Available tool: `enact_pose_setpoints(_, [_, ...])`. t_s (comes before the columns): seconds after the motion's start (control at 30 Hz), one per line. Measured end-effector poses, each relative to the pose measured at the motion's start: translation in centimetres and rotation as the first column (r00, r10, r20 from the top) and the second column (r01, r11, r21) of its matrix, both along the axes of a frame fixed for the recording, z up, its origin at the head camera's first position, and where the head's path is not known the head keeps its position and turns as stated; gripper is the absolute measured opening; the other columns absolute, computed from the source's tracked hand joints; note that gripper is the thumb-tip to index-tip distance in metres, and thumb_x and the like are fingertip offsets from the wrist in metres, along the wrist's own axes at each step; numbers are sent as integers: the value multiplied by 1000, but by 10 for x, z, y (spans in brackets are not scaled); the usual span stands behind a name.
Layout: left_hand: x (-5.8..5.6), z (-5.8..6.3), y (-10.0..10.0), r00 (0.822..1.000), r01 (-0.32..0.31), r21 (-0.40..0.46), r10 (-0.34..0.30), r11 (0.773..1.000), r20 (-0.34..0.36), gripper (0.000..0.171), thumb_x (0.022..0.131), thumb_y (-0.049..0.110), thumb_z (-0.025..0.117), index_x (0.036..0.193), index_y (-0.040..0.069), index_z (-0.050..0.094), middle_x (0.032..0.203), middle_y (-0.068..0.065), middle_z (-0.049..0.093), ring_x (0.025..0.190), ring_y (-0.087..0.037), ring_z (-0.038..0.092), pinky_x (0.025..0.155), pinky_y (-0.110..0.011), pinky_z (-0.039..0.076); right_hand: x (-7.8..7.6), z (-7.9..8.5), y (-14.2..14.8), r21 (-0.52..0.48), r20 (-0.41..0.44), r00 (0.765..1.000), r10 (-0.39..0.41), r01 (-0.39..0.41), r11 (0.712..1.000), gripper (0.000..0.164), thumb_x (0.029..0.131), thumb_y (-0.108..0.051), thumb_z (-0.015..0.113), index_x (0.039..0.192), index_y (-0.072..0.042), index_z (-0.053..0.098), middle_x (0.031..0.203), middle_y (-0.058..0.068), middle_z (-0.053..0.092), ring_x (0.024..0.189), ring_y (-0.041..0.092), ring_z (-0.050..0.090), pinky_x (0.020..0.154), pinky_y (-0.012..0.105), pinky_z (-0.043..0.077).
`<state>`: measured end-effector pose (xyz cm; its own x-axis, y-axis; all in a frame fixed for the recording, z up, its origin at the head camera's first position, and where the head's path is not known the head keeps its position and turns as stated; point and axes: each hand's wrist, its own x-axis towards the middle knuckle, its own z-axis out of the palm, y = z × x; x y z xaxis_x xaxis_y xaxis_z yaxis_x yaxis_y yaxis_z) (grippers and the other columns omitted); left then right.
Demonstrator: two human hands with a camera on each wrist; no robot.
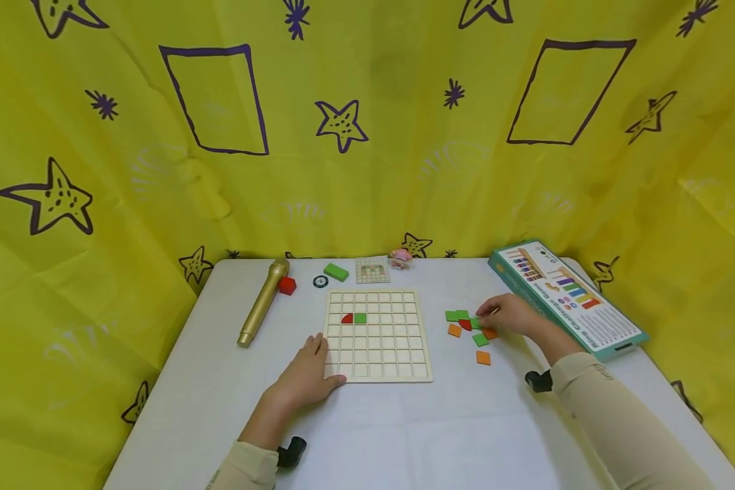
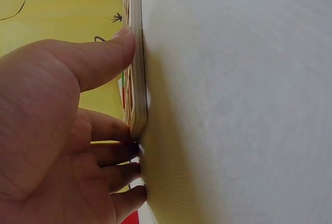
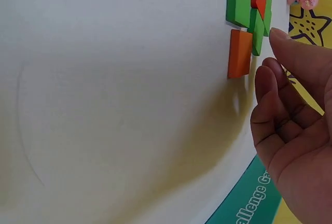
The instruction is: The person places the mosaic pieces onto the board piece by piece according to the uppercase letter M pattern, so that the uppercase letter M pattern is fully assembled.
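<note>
The left hand (image 1: 306,369), fingers nearly straight, touches the board (image 1: 376,354) at its seven o'clock corner, likely steadying it on the worktop (image 1: 453,429); the right hand (image 1: 511,315), half-curled, meets tiles (image 1: 457,316) laid handily at three o'clock; whether it pinches one cannot be told.

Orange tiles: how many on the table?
3. One tile sits lowest in the head view, one nearest the board, and one by the right hand. That hand could hide more.
</note>
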<state>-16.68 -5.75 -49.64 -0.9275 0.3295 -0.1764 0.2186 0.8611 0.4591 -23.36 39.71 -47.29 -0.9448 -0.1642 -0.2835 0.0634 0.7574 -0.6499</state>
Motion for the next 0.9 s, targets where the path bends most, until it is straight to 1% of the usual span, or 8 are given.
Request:
enact_pose_setpoints(0.13, [-1, -2, -2, 1000, 7, 3, -7, 1000, -1, 92, 90, 40, 74, 152, -11, 30, 161, -26, 25, 149, -44, 21, 116, -54, 28, 0, -3, -3, 6, 7, 1000, 1, -1, 1000, 25, 93, -16, 73, 113, -1, 72, 102, 8, 68, 87, 23, 57, 75, 33, 51])
enact_pose_setpoints(0.33, [0, -3, -3, 1000, 11, 12, -11, 1000, -5, 91, 91, 39, 74, 151, -12, 30, 161, -26, 25, 149, -43, 20, 117, -54, 27, 1, -4, -5, 23, 17, 1000, -8, 8, 1000, 28, 92, -17, 74, 115, -1, 72, 105, 9, 68, 88, 24, 57, 76, 33, 52])
enact_pose_setpoints(0.47, [0, 0, -2, 1000, 17, 19, -17, 1000, -10, 91, 91, 39, 74, 151, -13, 30, 160, -26, 26, 149, -43, 21, 117, -54, 27, 1, -5, -5, 34, 23, 1000, -13, 12, 999, 28, 91, -17, 75, 114, 0, 72, 105, 10, 68, 88, 24, 57, 76, 33, 52])
enact_pose_setpoints(0.63, [0, 0, -2, 1000, 26, 21, -25, 999, -13, 91, 91, 39, 74, 151, -13, 31, 161, -26, 25, 149, -44, 21, 117, -54, 27, -1, -8, -5, 49, 22, 1000, -13, 12, 999, 27, 90, -15, 76, 113, -1, 72, 102, 9, 66, 88, 24, 56, 76, 32, 51])
enact_pose_setpoints(0.9, [-2, -3, -3, 1000, 22, 17, -22, 1000, -12, 91, 91, 40, 74, 151, -13, 31, 161, -26, 25, 149, -43, 20, 117, -53, 26, -3, -9, -6, 38, 16, 1000, 4, -5, 999, 24, 89, -12, 77, 108, -2, 68, 99, 9, 62, 89, 25, 54, 77, 34, 50])
